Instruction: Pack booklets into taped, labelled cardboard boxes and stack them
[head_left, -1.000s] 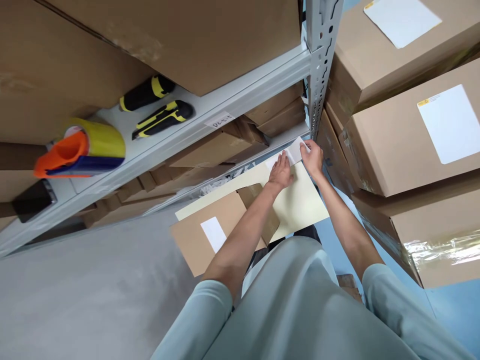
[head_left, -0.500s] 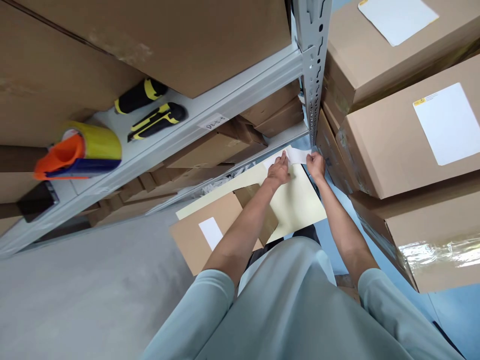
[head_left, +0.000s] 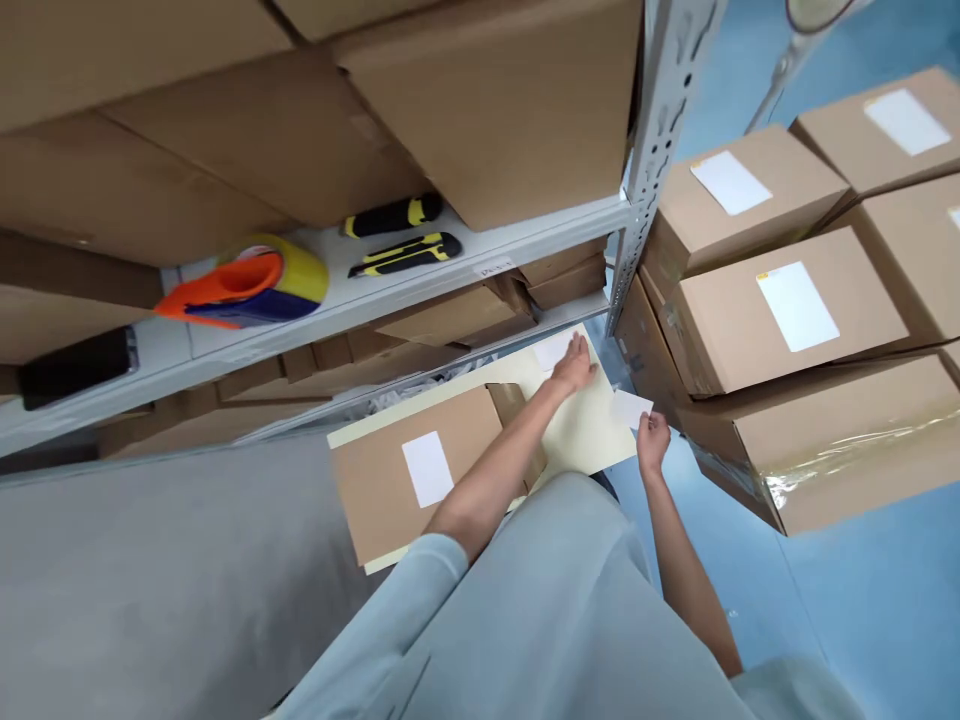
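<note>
White label (head_left: 550,352) lies at the far end of the cream board (head_left: 596,430), seemingly placed, the left hand (head_left: 574,369) with fingers outstretched at its edge, the right hand (head_left: 654,443) pinching a white slip (head_left: 631,408) not yet set down.

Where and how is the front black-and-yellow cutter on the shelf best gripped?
Probably around the cutter's body near its rounded end, from the front of the shelf: it lies flat along the edge, narrower end toward picture left, with a second tool and boxes behind.
</note>
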